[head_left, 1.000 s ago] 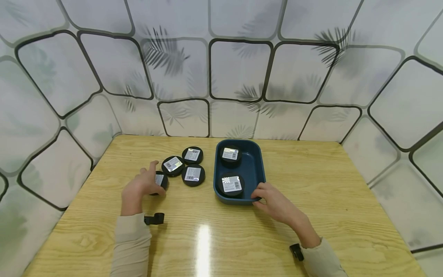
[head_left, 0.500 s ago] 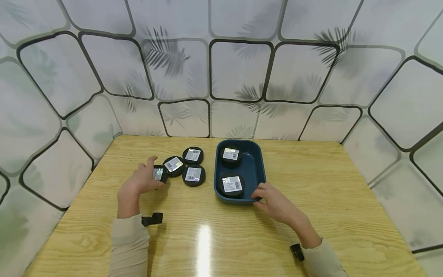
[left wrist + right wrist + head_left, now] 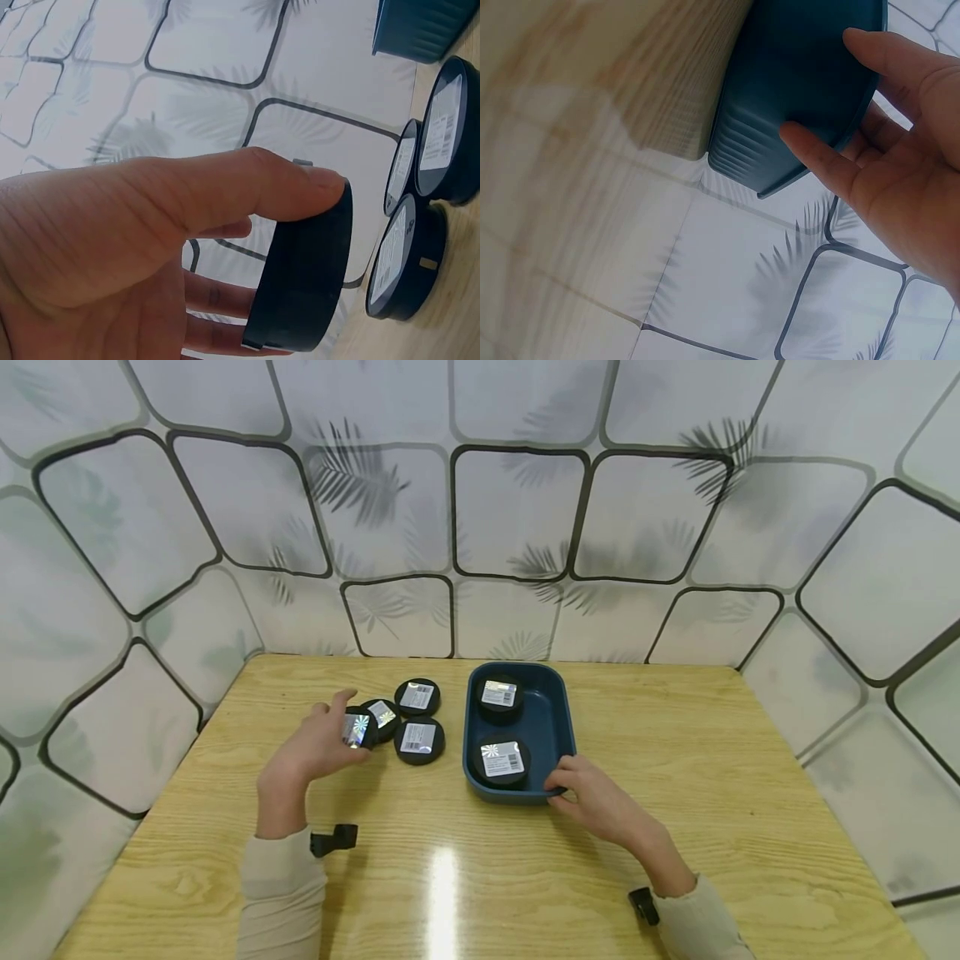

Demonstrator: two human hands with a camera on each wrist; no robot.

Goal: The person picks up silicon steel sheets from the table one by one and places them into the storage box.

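Note:
My left hand point(image 3: 311, 750) holds a round black flat container point(image 3: 304, 270) by its edge, thumb on one side and fingers on the other. In the left wrist view this container is lifted off the table. In the head view its silver-white label faces up. Three similar black containers point(image 3: 417, 739) lie close together just to the right. My right hand point(image 3: 600, 802) pinches the near right corner of a dark blue rectangular bin point(image 3: 551, 727), fingers over the rim. Inside the bin, along its left side, sit two more labelled black containers point(image 3: 501, 762), one far and one near.
The light wood table point(image 3: 675, 735) carries everything. Patterned fabric walls point(image 3: 517, 510) rise along its back and sides. A dark strap mount point(image 3: 334, 839) is on the left wrist and another point(image 3: 642, 906) on the right.
My left hand has gripped the leftmost black container and raised it, moving slightly right so that it overlaps its neighbour in the head view. The right hand and the bin have stayed put.

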